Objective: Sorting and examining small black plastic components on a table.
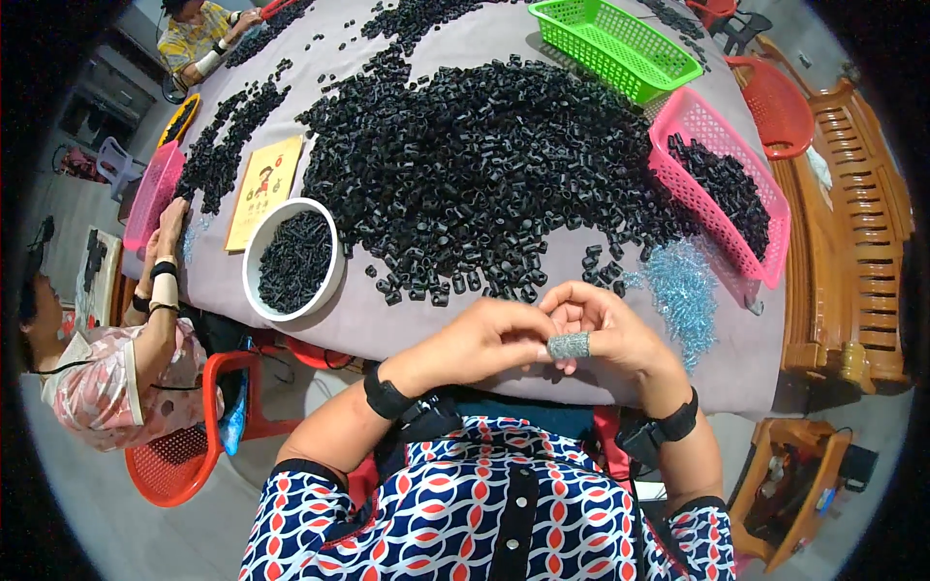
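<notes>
Just past the table's near edge, my left hand (499, 337) and my right hand (610, 334) meet, fingertips pinched together. Whatever is between the fingers is too small or too covered to make out. A grey, rough-textured wrap (570, 346) goes round my right thumb. Beyond my hands spreads a large heap of small black plastic pieces (484, 165), short and hollow like little sleeves. Right of my right hand lies a pile of small clear bluish pieces (681, 295). On the left, a white bowl (334, 276) holds thin black rod-like pieces (294, 261).
A pink basket (668, 126) with black pieces stands at the right, a green basket (591, 48) behind it. Left of the heap lies a yellow booklet (262, 194). One person (126, 373) sits at the left, another (199, 44) at the far left. A wooden bench (852, 223) stands right.
</notes>
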Action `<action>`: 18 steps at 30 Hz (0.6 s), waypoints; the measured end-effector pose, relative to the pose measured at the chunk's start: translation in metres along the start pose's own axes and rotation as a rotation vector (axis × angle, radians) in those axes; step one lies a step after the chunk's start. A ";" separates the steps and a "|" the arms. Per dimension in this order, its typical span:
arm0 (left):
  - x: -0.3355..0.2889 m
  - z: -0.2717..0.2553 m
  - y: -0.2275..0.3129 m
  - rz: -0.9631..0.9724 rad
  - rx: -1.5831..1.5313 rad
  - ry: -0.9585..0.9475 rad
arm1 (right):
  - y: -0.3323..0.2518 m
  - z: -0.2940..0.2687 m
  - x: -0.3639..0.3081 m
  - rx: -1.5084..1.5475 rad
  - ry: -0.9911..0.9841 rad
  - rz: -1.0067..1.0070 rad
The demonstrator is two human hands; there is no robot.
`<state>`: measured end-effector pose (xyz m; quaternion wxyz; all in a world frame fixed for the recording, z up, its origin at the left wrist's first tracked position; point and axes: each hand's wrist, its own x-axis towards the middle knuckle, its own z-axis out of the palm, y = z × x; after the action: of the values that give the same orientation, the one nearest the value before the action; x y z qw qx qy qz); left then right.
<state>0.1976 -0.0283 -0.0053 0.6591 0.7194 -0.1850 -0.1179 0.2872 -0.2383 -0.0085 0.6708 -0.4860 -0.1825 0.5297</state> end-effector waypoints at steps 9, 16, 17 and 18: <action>0.000 -0.010 -0.011 -0.161 -0.402 0.218 | -0.027 0.009 0.005 -0.110 0.144 -0.017; -0.002 -0.008 -0.019 -0.229 -0.450 0.261 | -0.026 0.013 0.013 -0.236 0.301 -0.085; -0.002 -0.007 -0.018 -0.229 -0.451 0.260 | -0.020 0.016 0.016 -0.252 0.263 -0.100; -0.002 -0.007 -0.016 -0.220 -0.439 0.241 | -0.017 0.017 0.017 -0.268 0.226 -0.116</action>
<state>0.2009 -0.0204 -0.0209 0.7996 0.5841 0.0041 -0.1393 0.2897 -0.2147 0.0086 0.6456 -0.6162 -0.2028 0.4030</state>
